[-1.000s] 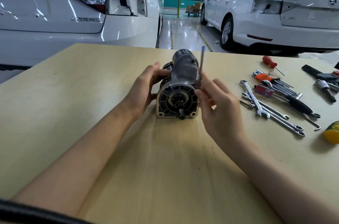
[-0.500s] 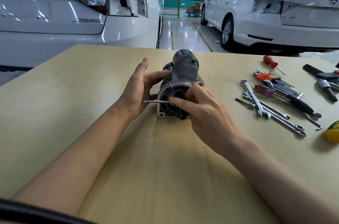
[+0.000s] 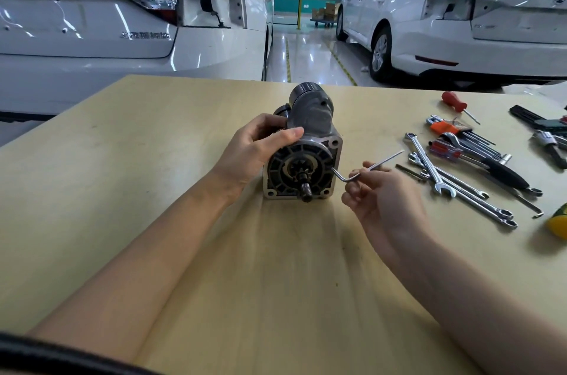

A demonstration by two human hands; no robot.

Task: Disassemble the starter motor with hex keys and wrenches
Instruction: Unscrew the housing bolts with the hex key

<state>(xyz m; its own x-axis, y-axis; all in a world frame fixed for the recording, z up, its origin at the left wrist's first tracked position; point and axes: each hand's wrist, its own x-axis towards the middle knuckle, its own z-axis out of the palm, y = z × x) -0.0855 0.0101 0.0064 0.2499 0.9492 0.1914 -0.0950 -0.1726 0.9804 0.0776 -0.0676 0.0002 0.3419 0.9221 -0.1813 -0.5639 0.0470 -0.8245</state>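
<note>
The grey starter motor (image 3: pixel 310 141) lies on the wooden table (image 3: pixel 153 190), its black flange face and pinion shaft turned toward me. My left hand (image 3: pixel 254 147) grips its left side, thumb over the top edge of the flange. Just right of the motor, my right hand (image 3: pixel 380 193) pinches a silver L-shaped hex key (image 3: pixel 368 167). The key's short end reaches the flange's right edge and its long arm points up and to the right.
Several combination wrenches (image 3: pixel 435 172), a set of hex keys in an orange holder (image 3: pixel 454 129), a red-handled screwdriver (image 3: pixel 454 101) and black-handled tools (image 3: pixel 503 169) lie on the table's right side. A yellow object (image 3: pixel 558 222) sits at the right edge. Two white cars stand beyond the table.
My right hand carried the hex key from upright beside the motor, across the flange face, and now out to the motor's right side. My left hand closed its fingers on the housing.
</note>
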